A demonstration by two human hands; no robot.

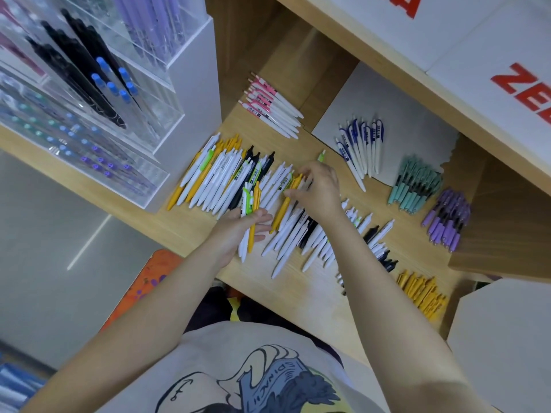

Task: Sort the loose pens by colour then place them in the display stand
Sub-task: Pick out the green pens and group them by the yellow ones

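Near the middle of the frame the left hand (238,226) curls round a small bundle of pens (250,217), white ones with green clips and one yellow, held with their tips pointing toward the lower edge of the frame. Just to its right the right hand (320,189) reaches into the loose pile of mixed pens (226,180) spread across the wooden desk (298,293); its fingertips pinch a yellow pen (286,204) lying among the white, black and yellow ones.

Sorted groups lie around the pile: pink-and-white pens (272,107) above the centre, blue-and-white pens (362,150) on a grey sheet (387,105) to the upper right, teal pens (416,186) and purple pens (447,219) at the right, and a cluster of yellow pens (425,296) at the lower right.

The clear acrylic display stand (98,114) fills the upper left of the frame, its tiers holding black, lilac, blue-capped and teal-capped pens. White panels with red letters (521,87) sit at the upper right.
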